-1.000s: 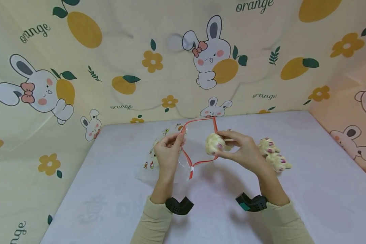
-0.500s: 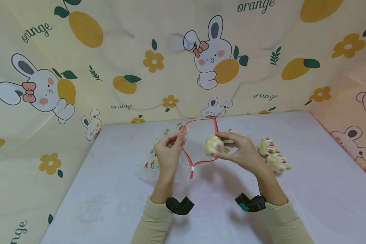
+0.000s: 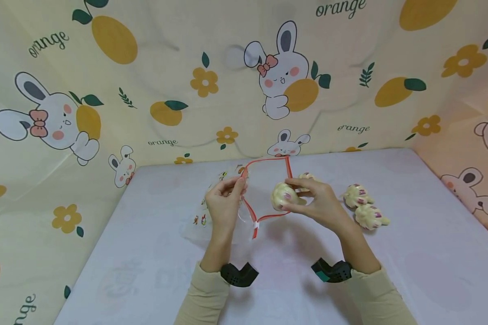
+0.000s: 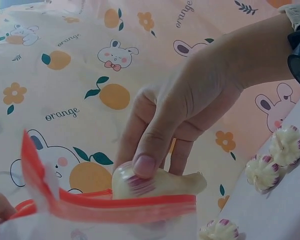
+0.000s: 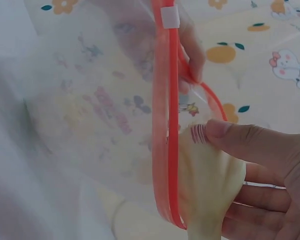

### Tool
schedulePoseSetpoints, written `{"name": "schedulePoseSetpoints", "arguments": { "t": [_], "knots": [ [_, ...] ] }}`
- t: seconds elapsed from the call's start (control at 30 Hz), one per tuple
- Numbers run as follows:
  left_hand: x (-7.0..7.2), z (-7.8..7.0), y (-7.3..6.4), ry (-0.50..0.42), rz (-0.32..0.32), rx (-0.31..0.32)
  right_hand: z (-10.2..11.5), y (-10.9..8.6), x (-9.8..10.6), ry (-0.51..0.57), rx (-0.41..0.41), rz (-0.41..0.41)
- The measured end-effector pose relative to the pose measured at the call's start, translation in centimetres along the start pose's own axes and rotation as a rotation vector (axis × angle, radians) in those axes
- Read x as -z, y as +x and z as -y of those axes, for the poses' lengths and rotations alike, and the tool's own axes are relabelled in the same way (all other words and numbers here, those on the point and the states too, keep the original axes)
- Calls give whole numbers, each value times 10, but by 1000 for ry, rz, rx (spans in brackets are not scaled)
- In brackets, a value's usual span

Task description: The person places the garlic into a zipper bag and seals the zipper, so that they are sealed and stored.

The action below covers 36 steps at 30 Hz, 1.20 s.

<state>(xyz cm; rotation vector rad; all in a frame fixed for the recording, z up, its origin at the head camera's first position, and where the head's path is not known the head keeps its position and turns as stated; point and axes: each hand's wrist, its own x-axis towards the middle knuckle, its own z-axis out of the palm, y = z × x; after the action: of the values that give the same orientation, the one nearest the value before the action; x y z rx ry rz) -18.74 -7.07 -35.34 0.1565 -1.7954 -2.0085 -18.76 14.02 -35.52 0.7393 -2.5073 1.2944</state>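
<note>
A clear zip bag with small coloured prints (image 3: 203,220) has a red zip edge (image 5: 174,125) spread apart at its mouth. My left hand (image 3: 224,201) pinches that edge on the far side from the right hand. A pale garlic bulb (image 3: 280,197) with purple streaks is in my right hand (image 3: 321,201), held between thumb and fingers. In the left wrist view the garlic bulb (image 4: 155,184) is at the bag's mouth, its lower part behind the red edge. The right wrist view has its stem pointing down, just beside the zip.
Another garlic bulb (image 3: 307,176) lies behind my right hand, partly hidden by it. Two more garlic bulbs, one (image 3: 355,195) behind the other (image 3: 371,216), lie together on the white table (image 3: 146,271) to the right. A patterned cloth (image 3: 349,58) stands at the back and sides.
My right hand has shifted slightly left and down with the garlic bulb, closer to the bag's mouth. More of the garlic bulb behind it shows. The left hand stays put.
</note>
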Motion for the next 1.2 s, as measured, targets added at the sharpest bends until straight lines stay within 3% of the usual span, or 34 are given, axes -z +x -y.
{"name": "schedulePoseSetpoints", "arguments": {
  "t": [0.2,0.67,1.2],
  "knots": [
    [0,0,0,-6,0,-12,1,0,0,27,-35,9],
    [-1,3,1,-19,1,-33,-5,0,6,-27,-119,-21],
    [-1,4,1,-27,4,-13,-12,0,10,83,-105,-79]
  ]
}}
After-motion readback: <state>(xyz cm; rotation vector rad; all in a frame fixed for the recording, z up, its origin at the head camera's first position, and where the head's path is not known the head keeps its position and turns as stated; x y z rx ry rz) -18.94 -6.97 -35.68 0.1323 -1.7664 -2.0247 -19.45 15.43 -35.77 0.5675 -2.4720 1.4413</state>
